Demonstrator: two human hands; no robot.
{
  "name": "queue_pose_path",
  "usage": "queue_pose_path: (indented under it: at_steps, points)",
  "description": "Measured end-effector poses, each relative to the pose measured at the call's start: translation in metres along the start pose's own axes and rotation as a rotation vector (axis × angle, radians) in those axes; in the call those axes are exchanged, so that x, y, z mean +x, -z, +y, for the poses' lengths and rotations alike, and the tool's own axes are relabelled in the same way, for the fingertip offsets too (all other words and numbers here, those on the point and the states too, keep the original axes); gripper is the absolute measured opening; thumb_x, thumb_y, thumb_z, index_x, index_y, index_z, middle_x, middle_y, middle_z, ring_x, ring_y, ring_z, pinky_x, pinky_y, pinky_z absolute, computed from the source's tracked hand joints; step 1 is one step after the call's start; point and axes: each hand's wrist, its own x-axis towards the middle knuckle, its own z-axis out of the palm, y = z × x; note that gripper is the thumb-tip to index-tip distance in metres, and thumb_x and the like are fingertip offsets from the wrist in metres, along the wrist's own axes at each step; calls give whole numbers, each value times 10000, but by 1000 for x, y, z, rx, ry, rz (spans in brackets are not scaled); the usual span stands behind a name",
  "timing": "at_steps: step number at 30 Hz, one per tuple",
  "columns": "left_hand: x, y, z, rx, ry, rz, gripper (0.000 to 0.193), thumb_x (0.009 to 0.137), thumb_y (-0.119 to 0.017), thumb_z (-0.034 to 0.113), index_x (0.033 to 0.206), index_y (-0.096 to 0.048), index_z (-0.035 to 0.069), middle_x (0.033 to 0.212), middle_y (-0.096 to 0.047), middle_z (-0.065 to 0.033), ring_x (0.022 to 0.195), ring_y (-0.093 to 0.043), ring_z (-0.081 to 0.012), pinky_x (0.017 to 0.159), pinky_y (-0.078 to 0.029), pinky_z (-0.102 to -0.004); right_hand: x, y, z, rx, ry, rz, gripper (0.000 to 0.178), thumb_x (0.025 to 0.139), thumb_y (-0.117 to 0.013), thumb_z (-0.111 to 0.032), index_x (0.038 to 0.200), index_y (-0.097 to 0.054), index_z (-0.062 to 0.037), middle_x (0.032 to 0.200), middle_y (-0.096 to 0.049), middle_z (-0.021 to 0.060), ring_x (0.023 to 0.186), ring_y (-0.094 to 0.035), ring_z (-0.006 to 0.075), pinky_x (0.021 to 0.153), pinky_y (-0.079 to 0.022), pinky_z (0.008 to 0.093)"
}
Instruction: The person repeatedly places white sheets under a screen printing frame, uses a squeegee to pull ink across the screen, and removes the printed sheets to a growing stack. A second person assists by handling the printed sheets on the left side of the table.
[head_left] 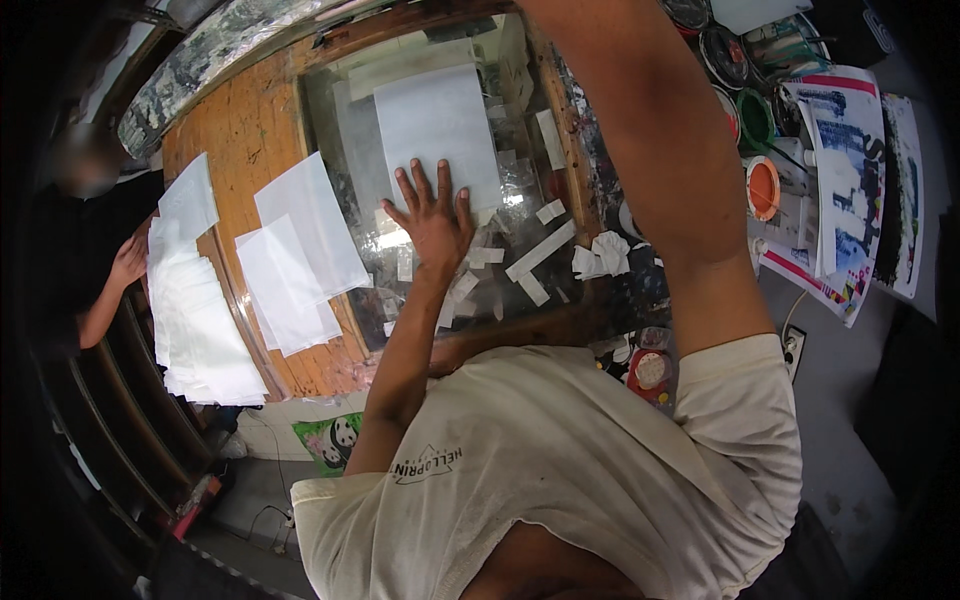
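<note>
My left hand (435, 215) lies flat with its fingers spread over the lower part of a white sheet (436, 115). The sheet rests on a glass panel (345, 225) set in a wooden table, with strips of whitish tape stuck about it. My right arm (670, 140) reaches up past the top edge of the picture, so the right hand is out of sight. To the left of my left hand, several thin translucent white sheets (310, 225) overlap on the bare wood.
A stack of white bags or sheets (200, 320) hangs along the table's left edge, beside another person's hand (130, 262). On the right stand open paint tubs, one orange (763, 188) and one green (755, 120), near printed sheets (835, 190). Crumpled white paper (601, 256) sits by the glass.
</note>
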Motion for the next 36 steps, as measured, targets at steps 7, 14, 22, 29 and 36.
queue_pose_path:
  at_steps: [7, 14, 22, 29, 36]
  points:
    - [4, -6, 4, -3, -4, 37, 566, 1050, -485, 379, 1548, -464, 111, 1649, -281, -260, 1551, -167, -476, 1134, -101, -777, 27, -13, -23, -341, -355, -167, 473, 994, -635, -367, 837, -727, 69, 740, -688, 195, 663, -688, 278, 623, -588, 416]
    - [-8, -5, 4, -16, -34, -6, 558, 1052, -495, 381, 1537, -483, 103, 1659, -279, -234, 1563, -143, -456, 1177, -87, -739, -6, -7, -2, -165, 0, -75, 601, 978, -663, -467, 723, -705, 75, 636, -654, 193, 600, -672, 285, 609, -580, 431]
    - [-11, -3, 6, -50, -74, 8, 553, 1063, -472, 351, 1544, -459, 79, 1651, -298, -227, 1572, -139, -426, 1190, -51, -723, -7, -15, 13, -87, 154, 55, 586, 955, -666, -492, 849, -730, 81, 711, -690, 242, 680, -707, 352, 673, -593, 470]
    - [-23, 84, 6, -666, -13, 185, 499, 1047, -523, 215, 1514, -476, 44, 1606, -390, -226, 1519, -312, -408, 1236, -109, -615, -55, -90, 44, -196, 342, 297, 482, 915, -667, -548, 876, -768, -78, 750, -654, 109, 611, -641, 291, 627, -481, 446]
    - [-81, 135, 7, -2096, 928, 2, 368, 1033, -633, 374, 1291, -575, 120, 1227, -559, -62, 1245, -541, -235, 1101, -377, -535, -192, -214, 95, -345, 174, 56, 456, 902, -735, -265, 1306, -637, -75, 988, -640, 132, 1035, -592, 299, 935, -391, 453]
